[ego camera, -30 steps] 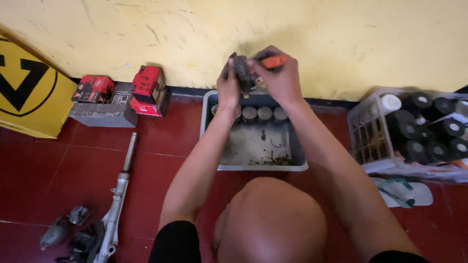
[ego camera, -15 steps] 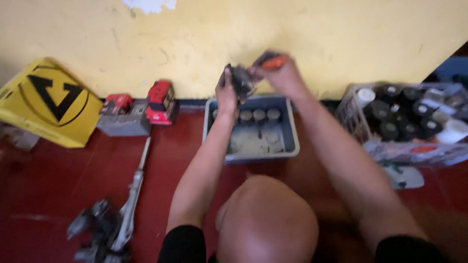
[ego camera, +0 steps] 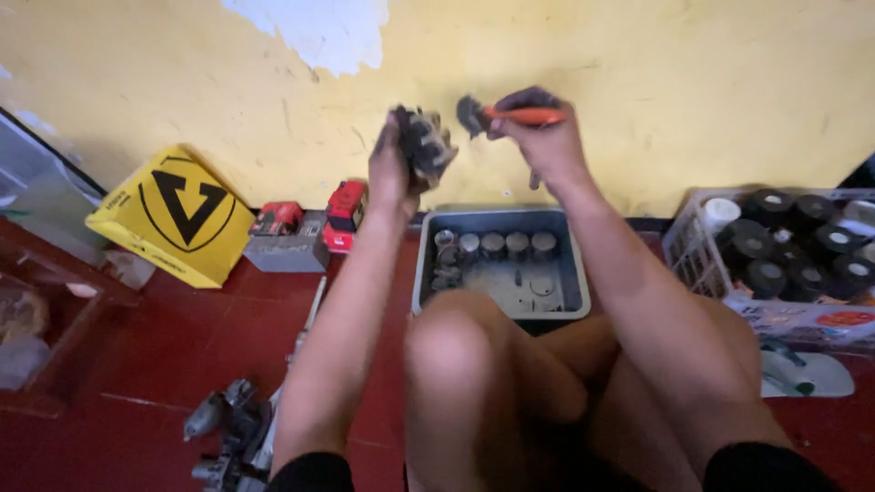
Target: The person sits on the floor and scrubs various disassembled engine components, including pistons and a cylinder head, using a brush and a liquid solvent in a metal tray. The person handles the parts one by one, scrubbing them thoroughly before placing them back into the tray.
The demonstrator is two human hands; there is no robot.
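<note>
The dark greasy part (ego camera: 421,143) in the left hand (ego camera: 392,169) is blurred, its shape unclear. The white crate (ego camera: 702,246) is cut off at the right edge.

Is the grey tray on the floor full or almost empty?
Partly filled. The grey tray holds a row of metal cylinders along its far wall; a few small parts lie on its otherwise bare bottom.

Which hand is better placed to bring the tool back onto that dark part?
Probably the right hand. It grips the orange-handled tool, whose dark head points toward the dark part, a short gap away. The left hand is fully taken up holding that part above the grey tray.
</note>
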